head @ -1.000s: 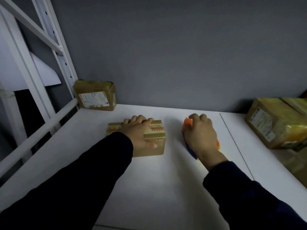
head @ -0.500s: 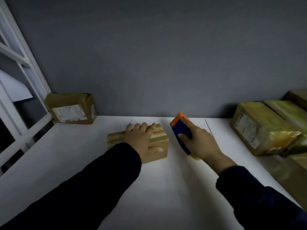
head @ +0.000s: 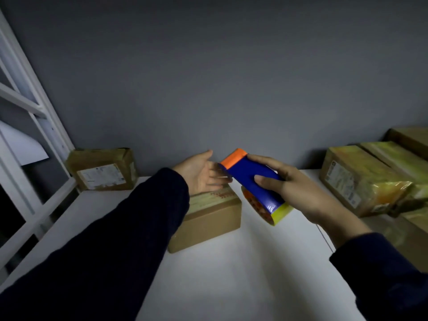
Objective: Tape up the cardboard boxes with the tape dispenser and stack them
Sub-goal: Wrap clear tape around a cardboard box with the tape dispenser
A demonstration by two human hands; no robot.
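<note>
Tape dispenser (head: 252, 181) is held clear of the table (head: 231, 286), the right hand (head: 298, 191) wrapped round its blue body. Its long axis runs from orange end, up-left, to yellow end, down-right. Left hand (head: 201, 174), fingers straight, reaches the orange end; contact undeterminable. Small cardboard box (head: 208, 216) lies beneath those fingers.

The middle box (head: 208, 218) lies at the centre of the tabletop (head: 231, 279), the corner box (head: 102, 169) at its back left corner. Other boxes (head: 361, 179) crowd the right edge.
</note>
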